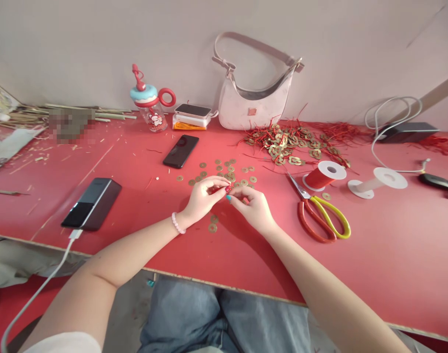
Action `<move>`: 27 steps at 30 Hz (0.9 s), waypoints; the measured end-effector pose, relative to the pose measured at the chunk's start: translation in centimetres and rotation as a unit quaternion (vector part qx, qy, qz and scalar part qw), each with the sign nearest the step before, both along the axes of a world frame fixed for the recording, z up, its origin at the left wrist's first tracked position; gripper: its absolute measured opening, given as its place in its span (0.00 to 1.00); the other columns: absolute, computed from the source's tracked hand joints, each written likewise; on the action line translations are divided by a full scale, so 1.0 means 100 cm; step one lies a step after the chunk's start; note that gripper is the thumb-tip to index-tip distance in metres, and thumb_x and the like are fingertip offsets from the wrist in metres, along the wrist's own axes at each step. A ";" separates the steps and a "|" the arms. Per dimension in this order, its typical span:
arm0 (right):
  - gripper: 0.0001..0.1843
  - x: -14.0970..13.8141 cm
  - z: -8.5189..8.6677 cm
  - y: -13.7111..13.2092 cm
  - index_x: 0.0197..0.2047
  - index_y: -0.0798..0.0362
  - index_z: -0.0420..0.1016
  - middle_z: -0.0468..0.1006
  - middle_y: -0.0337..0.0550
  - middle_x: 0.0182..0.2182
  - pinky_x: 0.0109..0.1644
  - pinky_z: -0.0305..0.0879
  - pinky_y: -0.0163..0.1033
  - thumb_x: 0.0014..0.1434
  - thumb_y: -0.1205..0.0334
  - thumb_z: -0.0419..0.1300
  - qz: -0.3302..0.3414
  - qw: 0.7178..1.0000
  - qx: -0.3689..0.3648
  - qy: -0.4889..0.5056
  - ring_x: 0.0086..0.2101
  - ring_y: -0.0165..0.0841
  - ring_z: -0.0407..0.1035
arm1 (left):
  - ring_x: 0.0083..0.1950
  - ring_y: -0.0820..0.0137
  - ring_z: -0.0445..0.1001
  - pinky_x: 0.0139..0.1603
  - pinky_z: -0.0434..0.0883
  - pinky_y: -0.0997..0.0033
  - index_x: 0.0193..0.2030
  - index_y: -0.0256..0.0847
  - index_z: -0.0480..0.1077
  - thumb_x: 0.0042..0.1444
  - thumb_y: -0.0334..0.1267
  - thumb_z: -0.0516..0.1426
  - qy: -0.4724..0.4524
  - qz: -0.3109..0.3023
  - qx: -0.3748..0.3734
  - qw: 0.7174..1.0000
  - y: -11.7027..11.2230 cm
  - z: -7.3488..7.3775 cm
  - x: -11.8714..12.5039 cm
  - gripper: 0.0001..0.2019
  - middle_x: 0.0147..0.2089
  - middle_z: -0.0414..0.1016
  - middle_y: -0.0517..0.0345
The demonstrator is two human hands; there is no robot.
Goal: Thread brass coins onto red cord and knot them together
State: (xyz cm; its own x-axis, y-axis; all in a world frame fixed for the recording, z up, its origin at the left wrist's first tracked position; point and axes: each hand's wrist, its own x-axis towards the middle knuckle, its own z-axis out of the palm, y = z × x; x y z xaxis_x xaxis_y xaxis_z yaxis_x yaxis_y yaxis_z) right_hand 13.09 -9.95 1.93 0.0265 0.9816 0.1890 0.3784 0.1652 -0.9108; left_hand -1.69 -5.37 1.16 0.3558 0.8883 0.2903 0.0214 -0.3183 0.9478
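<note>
My left hand (203,198) and my right hand (253,206) meet fingertip to fingertip over the red table (393,255), both pinched shut on something small with a bit of red thread; I cannot make it out. Several loose brass coins (224,171) lie scattered just behind my fingers, and two more coins (212,224) sit below my left hand. A pink bead bracelet (177,223) is on my left wrist.
Red and yellow scissors (321,213) and a red thread spool (325,175) lie to the right, beside an empty white spool (377,182). A heap of coins tied with red thread (293,142) sits in front of a white handbag (255,98). A black phone (181,150), a power bank (92,203), a bottle (152,105).
</note>
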 end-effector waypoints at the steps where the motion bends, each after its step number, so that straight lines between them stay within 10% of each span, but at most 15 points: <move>1: 0.06 0.000 0.001 0.000 0.30 0.55 0.73 0.75 0.39 0.26 0.28 0.62 0.32 0.50 0.62 0.57 -0.006 1.000 -0.009 0.007 0.25 0.27 0.66 | 0.44 0.70 0.73 0.41 0.72 0.70 0.34 0.38 0.72 0.52 0.33 0.57 0.001 -0.005 0.011 1.000 -0.001 0.000 0.000 0.04 0.43 0.74 0.51; 27: 0.02 0.003 -0.002 -0.001 0.30 0.52 0.71 0.70 0.39 0.28 0.33 0.64 0.35 0.52 0.65 0.58 -0.017 0.995 0.056 0.077 0.28 0.26 0.63 | 0.43 0.70 0.73 0.41 0.73 0.68 0.36 0.38 0.73 0.52 0.32 0.57 0.017 -0.037 0.044 0.998 0.000 -0.002 -0.001 0.05 0.43 0.73 0.51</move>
